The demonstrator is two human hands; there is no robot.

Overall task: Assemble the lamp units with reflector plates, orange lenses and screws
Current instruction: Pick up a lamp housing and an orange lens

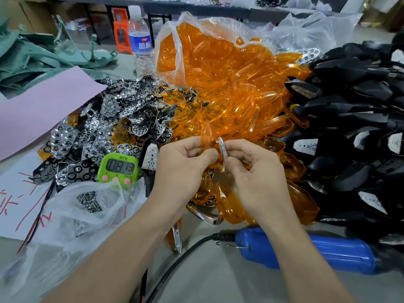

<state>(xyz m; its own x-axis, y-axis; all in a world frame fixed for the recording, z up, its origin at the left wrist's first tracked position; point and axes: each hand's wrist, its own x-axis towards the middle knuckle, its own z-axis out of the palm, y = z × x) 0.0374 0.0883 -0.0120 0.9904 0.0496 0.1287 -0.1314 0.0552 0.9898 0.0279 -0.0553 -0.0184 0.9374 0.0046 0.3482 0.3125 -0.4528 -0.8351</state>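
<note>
- Lying at far left, a pink sheet [39, 114] covers part of the desk [218, 272]. In front of it, a clear plastic bag [65, 224] holds the screws [89, 202], loose and untouched.
- Left of centre: the heap of reflector plates [113, 119], with a green timer [119, 168] at its near edge and a water bottle [140, 42] standing behind.
- Centre: the left hand [181, 162], its grip clenched on one orange lens [206, 136], which is pinched at its lower end and held upright above the desk.
- Just right of it: the right hand [253, 169] pinches a single reflector plate [222, 149], seen edge-on with one face turned to the lens. The two parts are nearly touching.
- Behind and below the hands: the spilled pile of orange lenses [236, 88].
- Near right: a blue power screwdriver [328, 252] lies idle on the desk. Far right: black lamp housings [354, 119] are stacked, some showing white boards.
- Risk: the plate is probably being mated to the lens. If it enters skewed or reversed it may not seat, and forcing it could crack the thin lens. A slack pinch would drop either part into the look-alike heaps below.
- Unclear: a small dark stub between lens and plate may be a peg or a screw; it cannot be told which. The plate's faces and both palms are hidden. The screwdriver's tip is lost against the dark housings.
</note>
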